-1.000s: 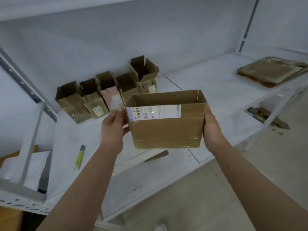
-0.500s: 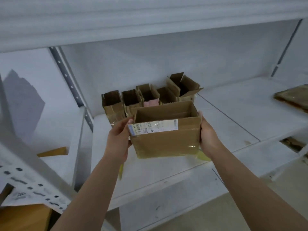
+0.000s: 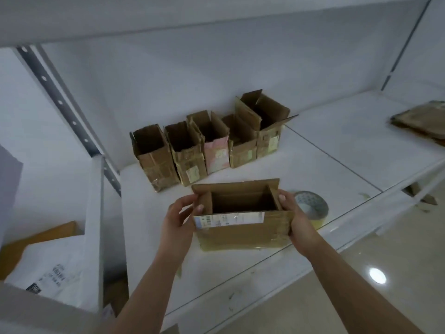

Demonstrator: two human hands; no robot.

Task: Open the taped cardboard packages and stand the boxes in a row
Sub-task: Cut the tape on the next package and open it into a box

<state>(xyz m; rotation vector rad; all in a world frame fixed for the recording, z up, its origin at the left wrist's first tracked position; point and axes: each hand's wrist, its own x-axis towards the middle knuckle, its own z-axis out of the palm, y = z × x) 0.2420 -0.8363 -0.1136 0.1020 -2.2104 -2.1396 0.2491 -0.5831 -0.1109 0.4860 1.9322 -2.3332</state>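
Note:
I hold an opened brown cardboard box (image 3: 243, 231) with a white shipping label on its front, its open top facing up, low over the white shelf (image 3: 325, 155). My left hand (image 3: 179, 219) grips its left end, thumb over the rim. Its right end is gripped by my right hand (image 3: 295, 216), thumb hooked inside. Behind it, several opened boxes (image 3: 204, 145) stand upright side by side in a row along the shelf's back wall.
A roll of tape (image 3: 313, 206) lies on the shelf just right of the held box, partly behind my right hand. Flattened cardboard (image 3: 421, 121) is stacked at the far right. A perforated metal upright (image 3: 69, 112) and a white bag (image 3: 50, 273) stand at left.
The box has come down from chest height and forward over the shelf, so its open inside now shows. My view has tilted down and the tape roll has come into sight.

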